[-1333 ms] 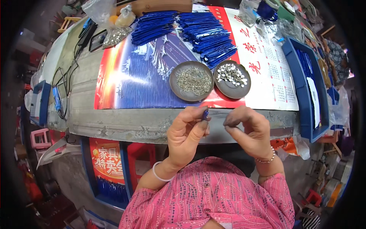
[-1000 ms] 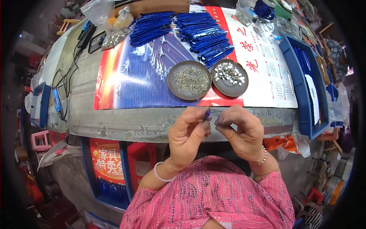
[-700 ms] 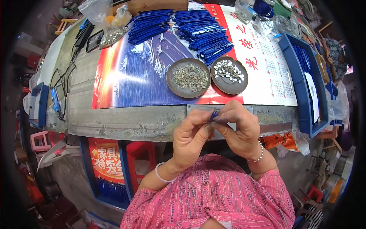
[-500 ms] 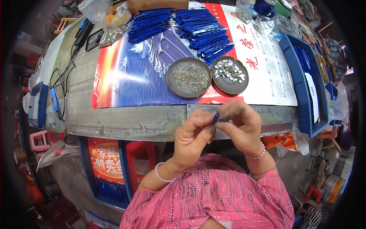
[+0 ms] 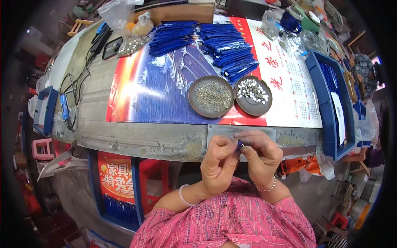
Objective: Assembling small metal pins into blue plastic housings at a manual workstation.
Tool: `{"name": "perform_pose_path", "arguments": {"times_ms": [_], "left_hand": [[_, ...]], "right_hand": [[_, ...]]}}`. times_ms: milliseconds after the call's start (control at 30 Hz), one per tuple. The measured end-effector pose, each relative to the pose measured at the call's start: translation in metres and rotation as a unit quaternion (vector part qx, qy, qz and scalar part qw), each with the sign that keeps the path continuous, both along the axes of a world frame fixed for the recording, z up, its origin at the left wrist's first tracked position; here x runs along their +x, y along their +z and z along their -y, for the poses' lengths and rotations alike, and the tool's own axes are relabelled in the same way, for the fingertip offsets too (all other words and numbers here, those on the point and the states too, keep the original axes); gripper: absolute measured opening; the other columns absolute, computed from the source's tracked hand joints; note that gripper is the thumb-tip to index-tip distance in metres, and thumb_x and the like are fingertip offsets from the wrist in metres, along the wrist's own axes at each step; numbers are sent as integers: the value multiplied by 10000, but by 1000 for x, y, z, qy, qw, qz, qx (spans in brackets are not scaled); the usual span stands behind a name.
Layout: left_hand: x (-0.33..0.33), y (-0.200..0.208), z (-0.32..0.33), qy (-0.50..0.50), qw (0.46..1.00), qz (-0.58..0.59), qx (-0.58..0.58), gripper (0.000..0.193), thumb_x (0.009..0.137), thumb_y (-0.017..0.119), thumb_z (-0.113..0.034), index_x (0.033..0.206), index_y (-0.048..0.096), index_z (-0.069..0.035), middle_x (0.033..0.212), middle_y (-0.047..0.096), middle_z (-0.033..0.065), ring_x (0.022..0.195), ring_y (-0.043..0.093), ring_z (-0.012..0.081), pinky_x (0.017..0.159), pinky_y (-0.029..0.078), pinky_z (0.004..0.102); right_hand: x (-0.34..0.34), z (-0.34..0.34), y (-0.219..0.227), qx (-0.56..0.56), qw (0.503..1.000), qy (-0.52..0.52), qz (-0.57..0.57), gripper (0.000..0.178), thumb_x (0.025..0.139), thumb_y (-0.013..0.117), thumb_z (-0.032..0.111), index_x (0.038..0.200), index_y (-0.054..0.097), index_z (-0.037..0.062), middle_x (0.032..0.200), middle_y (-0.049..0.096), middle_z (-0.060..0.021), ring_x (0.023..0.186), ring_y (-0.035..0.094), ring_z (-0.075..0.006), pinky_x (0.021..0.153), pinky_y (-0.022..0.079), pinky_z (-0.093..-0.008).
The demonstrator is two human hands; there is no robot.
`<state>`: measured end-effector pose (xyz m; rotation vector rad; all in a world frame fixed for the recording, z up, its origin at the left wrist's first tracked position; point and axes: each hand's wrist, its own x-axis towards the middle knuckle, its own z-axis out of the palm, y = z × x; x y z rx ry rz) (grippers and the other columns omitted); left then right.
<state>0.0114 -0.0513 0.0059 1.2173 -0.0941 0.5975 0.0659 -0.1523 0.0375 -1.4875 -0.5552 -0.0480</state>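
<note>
Close together at the table's front edge, my left hand [image 5: 218, 163] and my right hand [image 5: 262, 159] pinch one small dark-blue piece [image 5: 240, 143] between their fingertips. Most of it is covered by the fingers, so its full shape cannot be made out. Just beyond the hands stand two dark round dishes. The left dish [image 5: 192, 106] contains many thin metal pins [image 5: 213, 96]; the right dish [image 5: 253, 111] contains shiny round studs [image 5: 252, 90]. Farther back lie two piles of long, thin blue strips, a left pile [image 5: 173, 38] and a right pile [image 5: 228, 46].
A printed poster [image 5: 159, 105] covers much of the metal-topped table [image 5: 136, 140]. Blue trays stand at the right [image 5: 326, 124] and below the table edge [image 5: 94, 186]. Cables with a blue-handled tool [image 5: 64, 107] lie left. Bags [image 5: 131, 45] and a mug [image 5: 290, 21] sit at the back.
Both hands have come lower in the picture, nearer my body, still pinching the blue piece. The whole table also appears slightly lower and farther right, as the view has shifted.
</note>
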Motion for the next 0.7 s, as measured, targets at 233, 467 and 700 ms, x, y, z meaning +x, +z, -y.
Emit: {"name": "perform_pose_path", "arguments": {"times_ms": [233, 467, 700], "left_hand": [[-9, 0, -8, -20, 997, 15, 79, 277, 908, 510, 8, 1169, 489, -81, 1012, 456, 102, 683, 506, 98, 531, 439, 201], [-4, 6, -8, -93, 995, -33, -25, 309, 892, 506, 46, 1186, 518, -51, 1065, 462, 85, 688, 508, 94, 530, 448, 202], [-5, 0, -4, -62, 997, -42, -22, 281, 889, 510, 64, 1149, 549, -32, 1035, 461, 65, 657, 489, 64, 535, 428, 180]], "right_hand": [[7, 11, 12, 12, 994, 91, -55, 96, 779, 678, -18, 854, 627, -50, 930, 639, -159, 835, 624, -176, 662, 509, -261], [5, 11, 11, 32, 990, 62, -119, 103, 751, 690, -34, 839, 634, -39, 885, 643, -128, 793, 622, -165, 676, 501, -263], [-1, 6, 4, -109, 989, -50, 91, 109, 771, 687, 22, 834, 609, -20, 833, 643, -142, 727, 636, -217, 642, 500, -287]]}}
